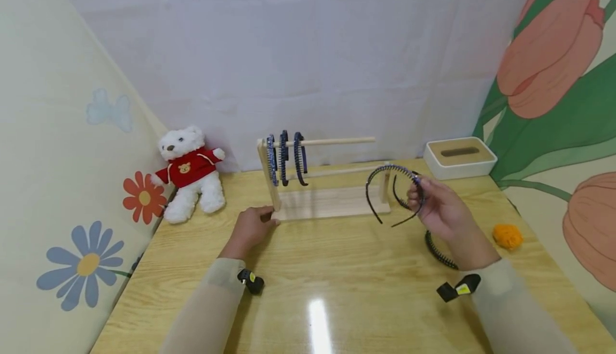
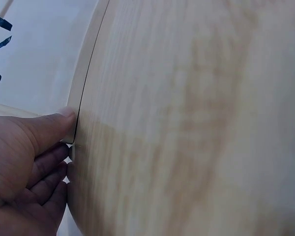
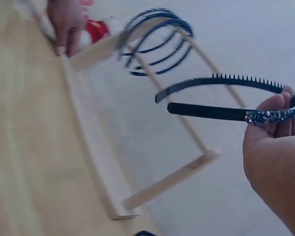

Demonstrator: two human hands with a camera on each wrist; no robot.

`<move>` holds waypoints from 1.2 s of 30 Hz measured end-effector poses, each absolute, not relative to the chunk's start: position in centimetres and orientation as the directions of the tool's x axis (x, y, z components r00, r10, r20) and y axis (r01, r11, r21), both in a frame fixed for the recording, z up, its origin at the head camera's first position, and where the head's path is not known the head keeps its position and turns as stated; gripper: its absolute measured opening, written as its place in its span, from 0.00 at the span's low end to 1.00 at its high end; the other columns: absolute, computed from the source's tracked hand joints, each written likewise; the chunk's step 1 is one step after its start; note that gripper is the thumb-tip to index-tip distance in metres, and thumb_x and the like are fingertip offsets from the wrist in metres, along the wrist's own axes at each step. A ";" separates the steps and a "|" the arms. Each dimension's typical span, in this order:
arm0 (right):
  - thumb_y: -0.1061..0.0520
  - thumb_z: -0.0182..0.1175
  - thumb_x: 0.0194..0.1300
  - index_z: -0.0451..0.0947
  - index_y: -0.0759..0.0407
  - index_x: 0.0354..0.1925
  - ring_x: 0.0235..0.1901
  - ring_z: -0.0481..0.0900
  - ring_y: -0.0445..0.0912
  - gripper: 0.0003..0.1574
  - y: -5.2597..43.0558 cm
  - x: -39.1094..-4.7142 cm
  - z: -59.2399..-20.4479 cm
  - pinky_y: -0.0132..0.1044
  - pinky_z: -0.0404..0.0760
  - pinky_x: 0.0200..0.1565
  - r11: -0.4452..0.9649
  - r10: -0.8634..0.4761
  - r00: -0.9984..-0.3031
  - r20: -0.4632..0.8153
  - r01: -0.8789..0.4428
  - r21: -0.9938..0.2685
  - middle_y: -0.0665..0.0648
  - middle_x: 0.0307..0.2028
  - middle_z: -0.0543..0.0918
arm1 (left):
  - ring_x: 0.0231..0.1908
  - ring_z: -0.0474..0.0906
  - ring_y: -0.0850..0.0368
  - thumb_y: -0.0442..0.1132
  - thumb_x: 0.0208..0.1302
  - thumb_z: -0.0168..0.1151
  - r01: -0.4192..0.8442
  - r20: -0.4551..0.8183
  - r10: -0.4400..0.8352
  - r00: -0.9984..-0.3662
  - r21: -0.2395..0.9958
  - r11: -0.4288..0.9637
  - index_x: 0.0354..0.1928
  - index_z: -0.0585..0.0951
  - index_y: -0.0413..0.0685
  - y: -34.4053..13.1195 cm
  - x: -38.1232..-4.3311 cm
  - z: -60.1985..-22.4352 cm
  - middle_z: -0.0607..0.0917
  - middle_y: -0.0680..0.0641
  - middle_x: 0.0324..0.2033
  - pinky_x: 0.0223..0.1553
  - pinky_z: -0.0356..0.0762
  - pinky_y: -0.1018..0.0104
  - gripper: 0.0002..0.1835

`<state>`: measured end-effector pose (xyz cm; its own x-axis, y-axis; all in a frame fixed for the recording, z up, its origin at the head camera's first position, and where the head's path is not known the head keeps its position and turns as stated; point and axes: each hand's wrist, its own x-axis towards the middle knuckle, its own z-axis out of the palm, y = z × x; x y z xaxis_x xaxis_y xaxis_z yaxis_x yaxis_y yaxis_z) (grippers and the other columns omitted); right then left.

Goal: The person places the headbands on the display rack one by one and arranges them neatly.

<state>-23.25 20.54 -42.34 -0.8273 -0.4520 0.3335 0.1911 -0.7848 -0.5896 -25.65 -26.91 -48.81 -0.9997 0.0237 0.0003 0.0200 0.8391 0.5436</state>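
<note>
Right hand point(image 1: 445, 209) pinches a toothed headband point(image 1: 385, 167) near the wooden rack's point(image 1: 327, 202) right end; top rod point(image 1: 341, 141) points rightward; left hand point(image 1: 250, 231) pinches the rack's left corner.

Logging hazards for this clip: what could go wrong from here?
The held headband, its teeth exposed, might snag on the wooden rack. The right hand could nudge a loose headband lying near it. With the left hand holding only one end, the rack might pivot if bumped.
</note>
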 end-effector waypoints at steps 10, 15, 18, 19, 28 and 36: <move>0.64 0.55 0.84 0.83 0.65 0.45 0.40 0.86 0.46 0.10 19.9 -25.3 -37.7 0.31 0.88 0.47 -0.841 0.003 -0.943 0.333 -0.183 -0.510 0.60 0.41 0.89 | 0.72 0.76 0.34 0.45 0.77 0.70 0.014 -0.010 0.024 -1.000 0.538 0.843 0.73 0.82 0.44 -27.2 -25.7 -48.9 0.83 0.36 0.69 0.73 0.76 0.37 0.27; 0.65 0.62 0.79 0.85 0.64 0.41 0.39 0.87 0.46 0.06 18.2 -26.8 -36.8 0.31 0.88 0.46 -0.837 0.081 -0.964 0.255 -0.205 -0.507 0.58 0.39 0.91 | 0.71 0.78 0.33 0.44 0.77 0.71 0.024 -0.001 0.029 -1.000 0.534 0.845 0.72 0.83 0.43 -27.1 -25.6 -48.9 0.85 0.35 0.67 0.72 0.77 0.37 0.26; 0.66 0.64 0.78 0.86 0.62 0.39 0.38 0.88 0.45 0.07 17.1 -27.5 -36.8 0.30 0.89 0.45 -0.816 0.112 -0.968 0.225 -0.219 -0.535 0.57 0.38 0.91 | 0.71 0.78 0.34 0.44 0.77 0.71 0.021 -0.004 0.028 -1.000 0.539 0.842 0.72 0.83 0.43 -27.0 -25.5 -48.9 0.85 0.35 0.67 0.71 0.78 0.38 0.26; 0.67 0.64 0.77 0.86 0.62 0.38 0.37 0.87 0.45 0.07 16.8 -27.7 -36.8 0.30 0.89 0.45 -0.808 0.119 -0.969 0.218 -0.222 -0.545 0.57 0.37 0.92 | 0.71 0.78 0.34 0.43 0.77 0.71 0.020 -0.004 0.027 -1.000 0.541 0.841 0.72 0.83 0.43 -27.0 -25.5 -48.9 0.85 0.35 0.67 0.72 0.77 0.38 0.26; 0.68 0.61 0.78 0.86 0.59 0.35 0.35 0.87 0.43 0.13 15.1 -28.8 -38.2 0.28 0.89 0.43 -0.777 0.129 -0.979 0.160 -0.200 -0.597 0.55 0.36 0.92 | 0.71 0.78 0.33 0.43 0.77 0.70 0.042 0.014 0.041 -0.999 0.527 0.849 0.71 0.83 0.42 -26.8 -25.6 -48.8 0.84 0.35 0.67 0.72 0.77 0.37 0.26; 0.71 0.56 0.80 0.86 0.55 0.35 0.36 0.87 0.42 0.19 13.1 -28.8 -39.9 0.28 0.88 0.43 -0.660 0.149 -0.973 0.176 -0.231 -0.715 0.52 0.36 0.92 | 0.72 0.76 0.32 0.44 0.77 0.70 0.040 0.003 0.045 -0.999 0.516 0.855 0.72 0.82 0.42 -26.9 -25.6 -48.8 0.83 0.34 0.69 0.74 0.75 0.37 0.26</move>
